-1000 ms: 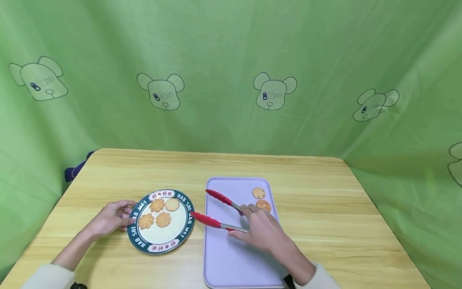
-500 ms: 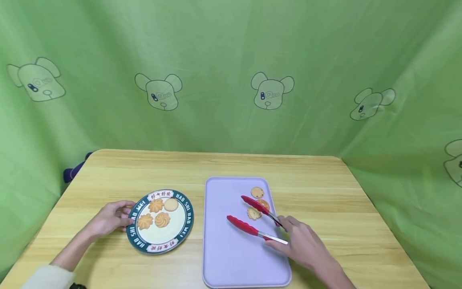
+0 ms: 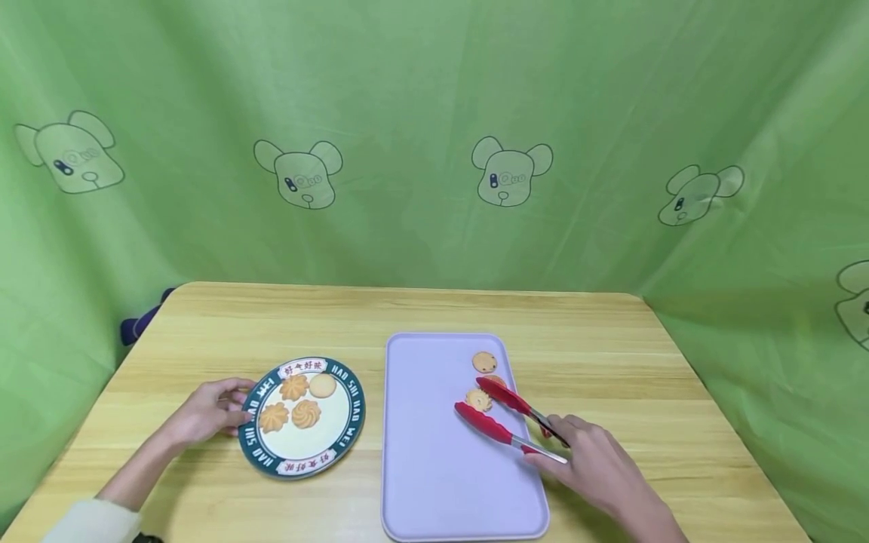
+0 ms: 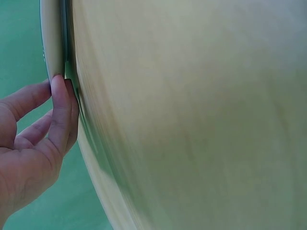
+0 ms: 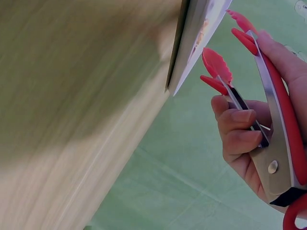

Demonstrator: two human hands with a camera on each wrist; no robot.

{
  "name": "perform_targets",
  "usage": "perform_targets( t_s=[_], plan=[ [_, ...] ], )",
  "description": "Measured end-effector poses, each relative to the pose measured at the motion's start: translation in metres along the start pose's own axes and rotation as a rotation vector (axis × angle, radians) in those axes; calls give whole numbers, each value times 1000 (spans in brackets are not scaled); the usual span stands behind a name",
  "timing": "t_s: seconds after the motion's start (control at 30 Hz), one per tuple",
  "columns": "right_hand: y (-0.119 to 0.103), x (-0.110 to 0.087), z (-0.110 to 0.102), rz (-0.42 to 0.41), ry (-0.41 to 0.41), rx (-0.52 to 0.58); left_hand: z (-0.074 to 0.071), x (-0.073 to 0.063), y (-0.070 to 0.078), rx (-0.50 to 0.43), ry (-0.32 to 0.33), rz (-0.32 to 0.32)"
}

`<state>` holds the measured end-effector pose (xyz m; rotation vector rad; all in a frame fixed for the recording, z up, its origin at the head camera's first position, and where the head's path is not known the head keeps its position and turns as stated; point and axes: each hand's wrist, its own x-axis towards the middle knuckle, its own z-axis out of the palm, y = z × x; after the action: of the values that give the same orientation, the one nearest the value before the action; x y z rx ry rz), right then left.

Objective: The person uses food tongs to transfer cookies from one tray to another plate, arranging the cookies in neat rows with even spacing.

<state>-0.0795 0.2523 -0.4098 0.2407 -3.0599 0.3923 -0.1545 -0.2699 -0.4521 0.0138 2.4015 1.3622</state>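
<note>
My left hand [image 3: 208, 409] pinches the left rim of a round plate [image 3: 292, 466] with a dark green lettered border. In the left wrist view, thumb and fingers [image 4: 60, 112] lie on either side of the plate's edge [image 4: 52, 38]. Several cookies sit on the plate, among them a swirled cookie [image 3: 306, 413] and a plain round cookie [image 3: 322, 385]. My right hand [image 3: 597, 464] grips metal tongs [image 5: 276, 139] with red tips. The spread tips [image 3: 483, 422] are over the tray, on either side of a flower-shaped cookie [image 3: 478, 400]. One arm partly covers an orange-brown cookie [image 3: 496, 379].
The lilac rectangular tray [image 3: 434, 483] lies right of the plate on the wooden table [image 3: 631, 362]. A round cookie with dark specks [image 3: 484, 362] is near its far right corner. Green cloth [image 3: 407, 249] with bear-head drawings hangs behind and beside the table.
My right hand has moved the tongs from beside the plate rightward over the tray, to the flower-shaped cookie, which now lies below the speckled one. My left hand keeps its place on the plate.
</note>
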Motion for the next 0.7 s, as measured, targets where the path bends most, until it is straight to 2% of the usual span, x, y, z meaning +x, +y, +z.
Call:
perform_targets(
  t_s=[0.3, 0.7],
  plan=[
    [0, 1, 2, -8, -1, -44, 0, 1, -2, 7, 5, 6],
    [-1, 0, 3, 3, -28, -33, 0, 1, -2, -2, 1, 7]
  ],
)
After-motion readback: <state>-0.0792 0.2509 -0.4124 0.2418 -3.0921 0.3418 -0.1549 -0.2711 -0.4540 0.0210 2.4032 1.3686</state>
